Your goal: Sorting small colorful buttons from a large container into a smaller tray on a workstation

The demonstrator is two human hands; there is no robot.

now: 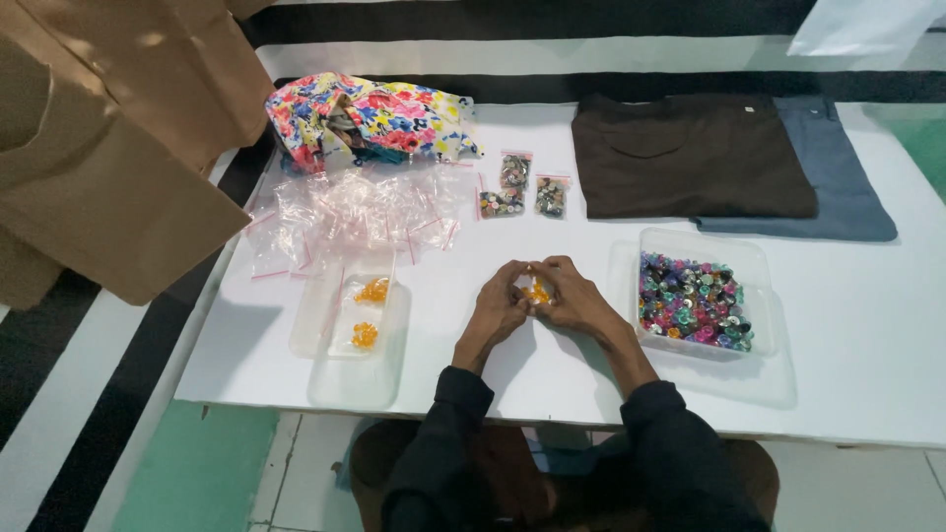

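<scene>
Both hands meet at the middle of the white table [867,335], fingers pinched together around a small clear bag of orange beads [538,293]; the left hand [501,307] and right hand [572,299] each grip it, touching one another, resting just above the table surface. To the left sits a clear tray [310,335] with two more small bags of orange beads [370,313] lying in it, one nearer the far end and one in the middle. Beyond that tray lies a loose heap of empty clear zip bags [355,212], and behind the heap a floral cloth bundle [370,118]. Straight ahead of the hands, well apart from them, three filled little bags of mixed beads [520,187] lie close together. To the right, near the right hand, a clear tub [759,258] holds a mass of multicoloured beads [693,300]. At the far right side lie a folded brown shirt [690,158] and, partly under it, a folded grey-blue garment [838,177]. Brown paper [108,128] hangs over the table's left far corner.
</scene>
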